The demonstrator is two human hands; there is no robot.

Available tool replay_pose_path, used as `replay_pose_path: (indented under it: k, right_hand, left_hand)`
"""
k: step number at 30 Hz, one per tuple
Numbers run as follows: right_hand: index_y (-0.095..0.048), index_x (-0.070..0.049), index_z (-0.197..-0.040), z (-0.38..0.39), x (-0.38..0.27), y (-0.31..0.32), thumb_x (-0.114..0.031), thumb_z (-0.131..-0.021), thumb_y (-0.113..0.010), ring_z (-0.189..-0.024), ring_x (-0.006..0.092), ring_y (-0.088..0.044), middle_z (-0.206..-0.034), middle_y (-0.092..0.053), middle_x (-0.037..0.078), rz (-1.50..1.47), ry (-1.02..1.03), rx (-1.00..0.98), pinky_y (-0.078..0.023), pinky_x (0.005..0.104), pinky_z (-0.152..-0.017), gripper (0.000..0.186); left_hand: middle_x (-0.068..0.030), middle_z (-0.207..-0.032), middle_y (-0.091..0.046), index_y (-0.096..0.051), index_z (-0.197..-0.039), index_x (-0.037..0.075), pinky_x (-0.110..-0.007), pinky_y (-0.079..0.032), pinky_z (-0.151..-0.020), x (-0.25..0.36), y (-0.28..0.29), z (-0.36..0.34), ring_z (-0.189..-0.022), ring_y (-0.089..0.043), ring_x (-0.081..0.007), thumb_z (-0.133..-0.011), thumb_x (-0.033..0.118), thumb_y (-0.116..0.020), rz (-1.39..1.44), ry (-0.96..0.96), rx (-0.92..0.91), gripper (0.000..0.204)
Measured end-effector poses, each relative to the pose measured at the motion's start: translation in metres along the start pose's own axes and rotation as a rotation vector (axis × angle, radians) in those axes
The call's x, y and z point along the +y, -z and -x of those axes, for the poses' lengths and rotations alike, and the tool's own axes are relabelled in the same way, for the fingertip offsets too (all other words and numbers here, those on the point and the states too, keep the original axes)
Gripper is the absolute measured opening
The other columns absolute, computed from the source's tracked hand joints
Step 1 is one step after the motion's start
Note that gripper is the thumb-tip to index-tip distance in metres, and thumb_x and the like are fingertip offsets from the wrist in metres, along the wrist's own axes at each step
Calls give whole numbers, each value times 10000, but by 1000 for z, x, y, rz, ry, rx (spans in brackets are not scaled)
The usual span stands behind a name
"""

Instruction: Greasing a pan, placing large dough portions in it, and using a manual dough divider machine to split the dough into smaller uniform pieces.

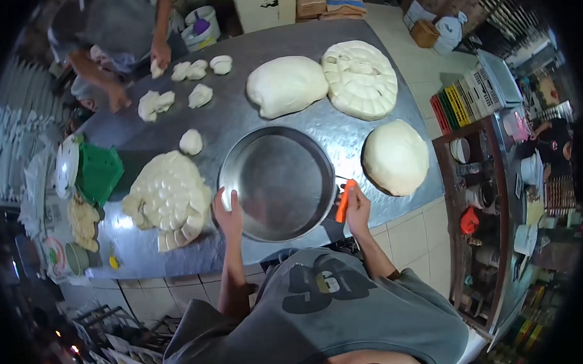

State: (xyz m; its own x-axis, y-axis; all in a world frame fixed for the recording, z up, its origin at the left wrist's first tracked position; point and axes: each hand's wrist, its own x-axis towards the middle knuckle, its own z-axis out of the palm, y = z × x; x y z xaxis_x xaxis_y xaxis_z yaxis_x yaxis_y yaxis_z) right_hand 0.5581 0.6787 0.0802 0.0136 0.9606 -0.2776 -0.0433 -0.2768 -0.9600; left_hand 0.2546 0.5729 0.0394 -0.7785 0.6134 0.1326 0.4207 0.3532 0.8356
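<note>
A large round steel pan (275,179) sits at the near middle of the steel table. My left hand (228,213) is closed on its left rim. My right hand (356,208) grips an orange-handled tool (345,199) at the pan's right side; its metal end is too small to make out. Left of the pan lies a flat, segmented dough mass (167,196), with a small dough ball (191,142) above it. A smooth round dough (395,158) sits to the right. Behind the pan are a large dough lump (285,86) and a scored dough round (360,77).
A co-worker (106,34) handles dough at the table's back left, near several small pieces (200,95). A green scale (95,169) stands on the left. Stacked crates (468,97) and a wooden shelf (472,220) are right of the table. Another person (553,141) is at far right.
</note>
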Motion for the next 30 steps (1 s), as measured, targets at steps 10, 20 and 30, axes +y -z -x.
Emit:
replay_pose_path:
  k: [10,20,30]
  right_hand:
    - [-525,49,-1200,-202,-10,-54,-223,-898,-633,-917,140,-598,-1027,-638,86,-84,-110,-99,-470,268,-803,420]
    - [-383,-36,-1357,-352,-47,-156,-444,-884,-590,-1197,266,-492,-1330,-489,117,-1085,-432,-294,-392,457,-1019,659]
    - [-532,-31,-1256,-324,-16,-109,-305,-824,-689,-1137,286,-554,-1289,-543,131,-570,215,-1000,-440,434,-972,535]
  left_hand:
    - [-196,-1175,-584,-497,-1255,8,-373,-417,-939,89,-141,-178,-1073,-555,-272,-883,357,-629,200,62,-156,527]
    - [-151,-1259,-561,-490,-1296,51,-441,-416,-995,122,-254,-293,-1164,-536,-283,-916,581,-424,923,754,-812,656]
    - [-146,-1261,-540,-411,-1336,-4,-391,-417,-987,142,-129,-232,-1146,-534,-299,-698,392,-775,729,375,-995,834]
